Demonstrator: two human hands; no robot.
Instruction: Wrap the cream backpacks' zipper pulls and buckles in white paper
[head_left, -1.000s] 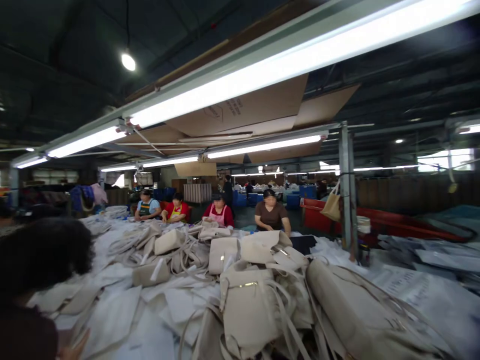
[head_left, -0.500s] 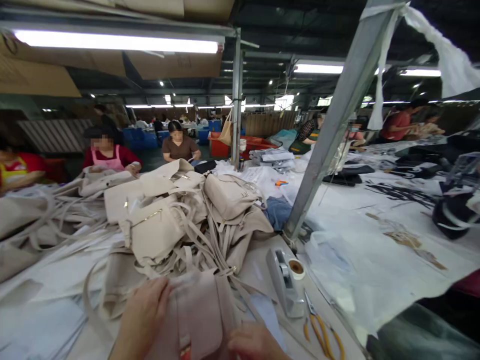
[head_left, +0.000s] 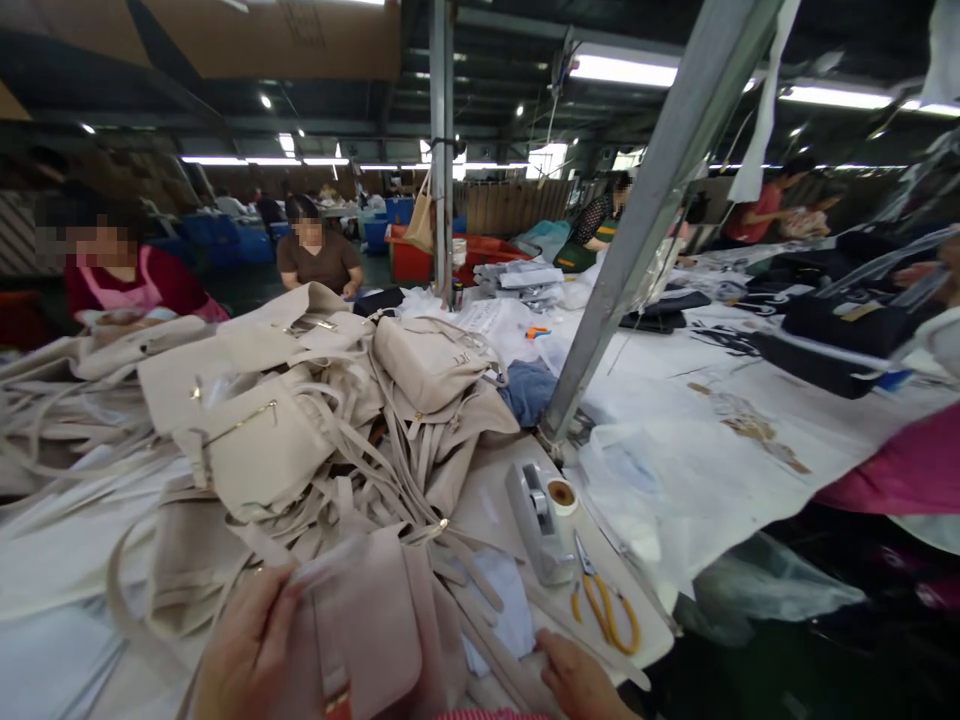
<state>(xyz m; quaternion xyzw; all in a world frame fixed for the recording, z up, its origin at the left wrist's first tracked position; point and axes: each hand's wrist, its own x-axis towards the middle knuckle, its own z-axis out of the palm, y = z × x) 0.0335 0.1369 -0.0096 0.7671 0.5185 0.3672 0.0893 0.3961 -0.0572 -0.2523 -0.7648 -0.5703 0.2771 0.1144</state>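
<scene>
A beige handbag (head_left: 367, 625) with a front flap lies before me at the bottom of the view. My left hand (head_left: 251, 635) grips its left edge, thumb on top and fingers partly hidden. To the right of the bag, my right hand (head_left: 577, 675) is closed, fingers curled beside several loose beige straps (head_left: 487, 640). Whether a strap is in those fingers I cannot make out. A white paper sheet (head_left: 504, 595) lies under the straps. Yellow-handled scissors (head_left: 606, 605) rest just beyond my right hand.
A grey tape dispenser (head_left: 536, 525) and a tape roll (head_left: 562, 495) stand near the scissors. Beige bags (head_left: 262, 450) are heaped ahead. A slanted metal post (head_left: 637, 240) rises at the table's edge. White plastic sheeting (head_left: 675, 460) covers the right table. Co-workers sit opposite.
The view has swung right and somewhat down. My right hand has moved off the bag's front to its right side. My left hand stays on the bag.
</scene>
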